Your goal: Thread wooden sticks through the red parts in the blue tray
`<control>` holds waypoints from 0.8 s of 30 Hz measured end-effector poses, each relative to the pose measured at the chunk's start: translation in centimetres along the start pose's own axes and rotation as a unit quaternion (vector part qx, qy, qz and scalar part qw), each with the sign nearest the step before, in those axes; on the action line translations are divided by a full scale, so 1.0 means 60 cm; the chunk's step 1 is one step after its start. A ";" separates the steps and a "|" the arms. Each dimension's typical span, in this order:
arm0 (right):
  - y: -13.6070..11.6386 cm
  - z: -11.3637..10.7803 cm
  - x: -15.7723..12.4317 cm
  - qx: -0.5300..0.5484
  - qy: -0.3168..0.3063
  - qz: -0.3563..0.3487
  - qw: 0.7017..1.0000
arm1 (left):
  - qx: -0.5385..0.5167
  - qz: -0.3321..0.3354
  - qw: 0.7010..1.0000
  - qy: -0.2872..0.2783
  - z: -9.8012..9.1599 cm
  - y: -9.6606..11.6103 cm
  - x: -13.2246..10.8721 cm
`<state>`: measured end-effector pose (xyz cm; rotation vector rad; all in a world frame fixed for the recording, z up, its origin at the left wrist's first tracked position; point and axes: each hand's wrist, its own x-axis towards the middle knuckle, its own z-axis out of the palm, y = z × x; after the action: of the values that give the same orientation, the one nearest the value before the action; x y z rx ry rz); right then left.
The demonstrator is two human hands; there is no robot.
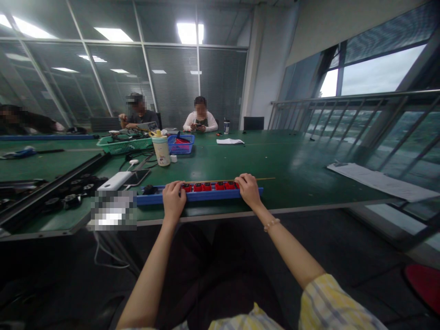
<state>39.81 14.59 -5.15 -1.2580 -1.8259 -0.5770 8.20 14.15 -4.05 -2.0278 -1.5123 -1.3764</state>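
Note:
A long blue tray (206,196) lies along the near edge of the green table (275,169), with a row of red parts (209,186) in its middle. My left hand (173,198) rests on the tray's left part, fingers curled at the left end of the red row. My right hand (248,189) is on the tray's right end, fingers bent over the last red part. A thin wooden stick (254,179) lies just behind the tray. Whether either hand pinches a part is hidden by the fingers.
A white power bank (114,180) and a phone (137,177) lie left of the tray, with a capped bottle (161,147), a green basket (124,144) and a blue basket (181,144) behind. Black round parts (74,192) sit on a rail at left. Papers (378,179) lie right. Two people sit across.

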 end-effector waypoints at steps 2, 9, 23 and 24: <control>0.000 0.000 0.000 -0.002 0.001 0.004 1.000 | -0.001 0.001 1.000 0.000 0.000 0.001 0.000; 0.003 0.004 0.000 0.021 0.017 0.021 0.999 | 0.001 -0.010 1.000 -0.005 0.000 0.005 0.001; 0.003 0.005 0.000 0.044 0.016 0.029 0.998 | 0.008 -0.013 1.000 -0.022 0.002 0.000 0.000; 0.003 0.006 0.000 0.047 0.016 0.030 0.998 | 0.008 -0.013 1.000 -0.021 0.003 0.000 0.000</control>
<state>39.88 14.90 -5.37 -1.2290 -1.7630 -0.4704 8.26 14.26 -4.15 -2.0471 -1.5674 -1.3335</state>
